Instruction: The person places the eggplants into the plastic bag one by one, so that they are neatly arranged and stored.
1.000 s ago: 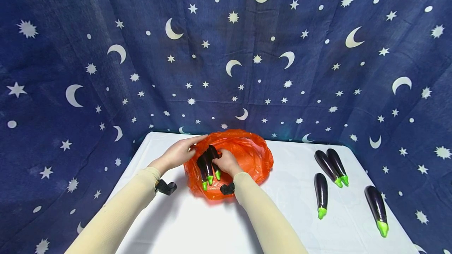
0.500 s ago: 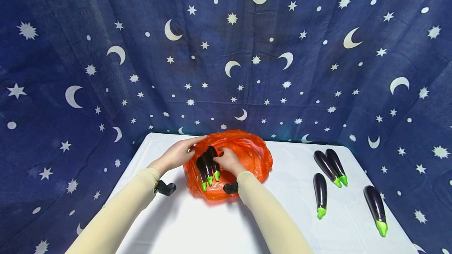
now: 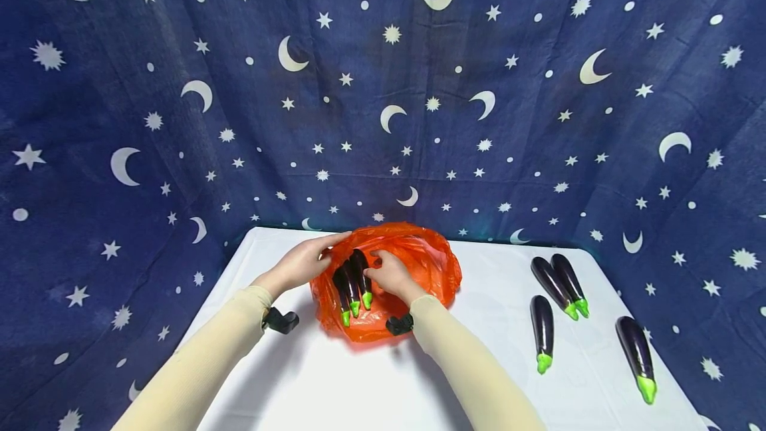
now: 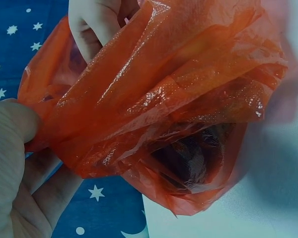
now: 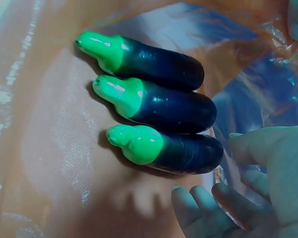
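An orange-red plastic bag [image 3: 433, 271] lies spread with its mouth wide on the white table. My left hand [image 3: 302, 263] pinches the bag's left rim between thumb and fingers, as the left wrist view also shows. Three dark purple eggplants with bright green stem ends lie side by side in the bag: a left one [image 3: 341, 290], a middle one [image 3: 352, 288] and a right one [image 3: 362, 278]. My right hand [image 3: 395, 278] is inside the bag just right of them. In the right wrist view, its fingers [image 5: 228, 208] are spread and hold nothing, close to the nearest eggplant [image 5: 188, 152].
Several more eggplants lie on the right of the table: a touching pair, with a left one [image 3: 550, 285] and a right one [image 3: 571, 281], a single one [image 3: 542, 331] in front, and another [image 3: 637, 354] near the right edge. A blue star-and-moon curtain [image 3: 335, 118] surrounds the table.
My right hand has let go of the rightmost eggplant in the bag and drawn slightly to the right. The left hand stays on the bag's rim.
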